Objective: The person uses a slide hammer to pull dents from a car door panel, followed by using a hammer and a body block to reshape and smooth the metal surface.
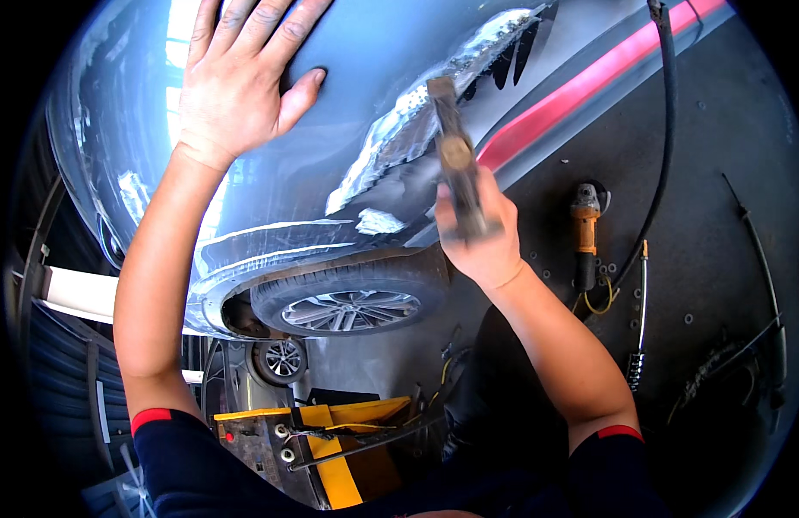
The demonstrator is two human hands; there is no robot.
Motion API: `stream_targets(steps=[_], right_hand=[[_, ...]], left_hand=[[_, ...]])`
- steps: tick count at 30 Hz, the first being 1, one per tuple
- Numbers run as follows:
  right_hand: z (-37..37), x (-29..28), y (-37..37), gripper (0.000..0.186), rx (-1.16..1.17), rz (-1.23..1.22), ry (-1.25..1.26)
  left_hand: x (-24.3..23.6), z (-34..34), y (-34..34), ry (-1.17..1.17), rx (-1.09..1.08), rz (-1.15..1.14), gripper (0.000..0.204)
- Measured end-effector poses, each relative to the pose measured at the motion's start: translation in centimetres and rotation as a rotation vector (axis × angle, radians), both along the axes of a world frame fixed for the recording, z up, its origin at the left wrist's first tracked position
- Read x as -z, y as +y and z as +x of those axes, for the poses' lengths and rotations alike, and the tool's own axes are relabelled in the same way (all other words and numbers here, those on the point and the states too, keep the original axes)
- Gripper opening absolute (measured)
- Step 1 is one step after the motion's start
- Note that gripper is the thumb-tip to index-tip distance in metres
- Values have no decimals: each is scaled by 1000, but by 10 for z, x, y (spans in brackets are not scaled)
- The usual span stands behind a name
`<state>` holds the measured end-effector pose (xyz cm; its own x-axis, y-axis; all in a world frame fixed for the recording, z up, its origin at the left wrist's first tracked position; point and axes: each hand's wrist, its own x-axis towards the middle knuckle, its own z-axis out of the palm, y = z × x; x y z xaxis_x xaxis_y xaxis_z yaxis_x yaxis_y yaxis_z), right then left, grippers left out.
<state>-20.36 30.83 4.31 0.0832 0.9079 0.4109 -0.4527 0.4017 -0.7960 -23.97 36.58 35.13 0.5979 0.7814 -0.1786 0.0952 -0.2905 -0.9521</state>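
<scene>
Workshop, dk grey flr (pixel 719 112). L hand (pixel 235 99) flat on grey-blue car panel (pixel 347 78), fingers spread. R hand (pixel 490 237) wrapped tight round hammer-like tool (pixel 456 155), blurred; its head over bare-metal strip (pixel 391 142), contact can't tell. Beneath panel: wheel w/ multi-spoke rim (pixel 352 311). Orange/blk grinder (pixel 585 229) on flr, R of R hand. Yellow/blk unit (pixel 334 470) at lower edge. Farther back, 2nd wheel (pixel 283 358).

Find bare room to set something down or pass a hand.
The dark grey floor between the thick black hose and the thin black cable looks mostly bare. On the glossy blue-grey car panel, there's room between the left hand and the shiny roughened strip. Crowded: around the orange-black angle grinder and where the right hand grips the metal hammer.
</scene>
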Motion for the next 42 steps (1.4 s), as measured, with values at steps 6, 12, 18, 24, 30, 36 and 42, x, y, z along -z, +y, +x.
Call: stream_targets(steps=[6,12,18,24,30,36,42], right_hand=[[-3,5,-3,28,-4,68,14],[3,10,-13,17,31,13,58],[25,48,-31,17,-65,-136,120],[29,91,-34,16,-27,-244,290],[46,78,-43,17,-213,-311,329],[76,103,-9,13,-269,0,-27],[132,29,68,26,-330,358,-423]], left_hand=[[1,0,0,-2,2,0,76],[8,6,-2,20,3,27,77],[59,28,37,-269,107,106,81],[112,-4,13,-388,-31,-135,88],[151,-68,-48,-388,-36,-118,82],[176,-92,-68,-528,-48,-23,80],[195,-67,-55,-902,-44,240,88]])
